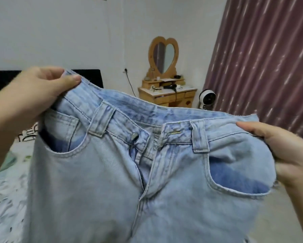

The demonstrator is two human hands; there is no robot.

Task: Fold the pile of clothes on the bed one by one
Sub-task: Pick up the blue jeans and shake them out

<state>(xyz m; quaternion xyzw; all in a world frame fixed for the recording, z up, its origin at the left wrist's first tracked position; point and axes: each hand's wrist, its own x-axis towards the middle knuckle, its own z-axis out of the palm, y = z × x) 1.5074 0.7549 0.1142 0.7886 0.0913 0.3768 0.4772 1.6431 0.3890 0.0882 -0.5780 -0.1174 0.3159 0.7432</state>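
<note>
The jeans hang in the air above the bed, legs downward. The left hand and right hand pinch opposite ends of the waistband, fingers curled.

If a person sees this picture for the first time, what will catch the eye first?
First, the light blue jeans filling the foreground, fly unbuttoned, held up at the waistband by the left hand and the right hand. Next, the heart-shaped mirror on a wooden dresser behind, beside the striped mauve curtain on the right.
</note>
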